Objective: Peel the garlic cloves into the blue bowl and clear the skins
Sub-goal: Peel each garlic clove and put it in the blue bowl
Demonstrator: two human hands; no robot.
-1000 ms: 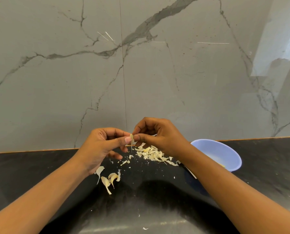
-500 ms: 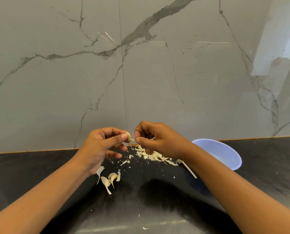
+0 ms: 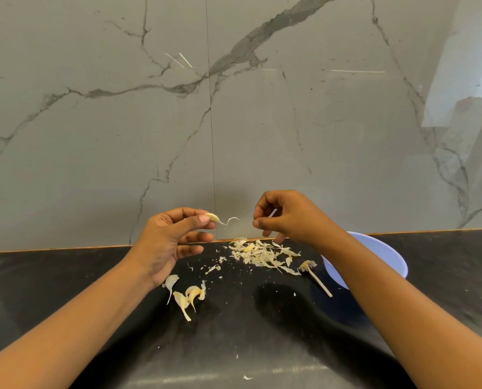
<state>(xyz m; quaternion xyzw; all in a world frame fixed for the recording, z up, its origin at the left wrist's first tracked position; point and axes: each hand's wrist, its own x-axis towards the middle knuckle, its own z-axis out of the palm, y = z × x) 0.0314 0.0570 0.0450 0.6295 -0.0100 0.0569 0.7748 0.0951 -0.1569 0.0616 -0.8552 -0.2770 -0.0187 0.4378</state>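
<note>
My left hand (image 3: 169,240) pinches a pale garlic clove (image 3: 212,217) between thumb and forefinger, with a thin curl of skin trailing from its tip. My right hand (image 3: 287,217) is a little to the right of it, fingers curled, pinching a sliver of peeled skin (image 3: 273,212). Below them a heap of garlic skins (image 3: 259,254) lies on the black counter (image 3: 93,276). Several unpeeled cloves (image 3: 187,297) lie under my left wrist. The blue bowl (image 3: 388,256) stands at the right, partly hidden by my right forearm.
A garlic stem with its root end (image 3: 315,277) lies beside the bowl. Small skin scraps (image 3: 246,377) dot the counter nearer to me. A grey marble wall (image 3: 234,122) rises right behind the counter's back edge.
My hands have pulled apart: the right one moved up and right with a strip of skin, and the left one keeps the clove, a curl of skin now hanging from it.
</note>
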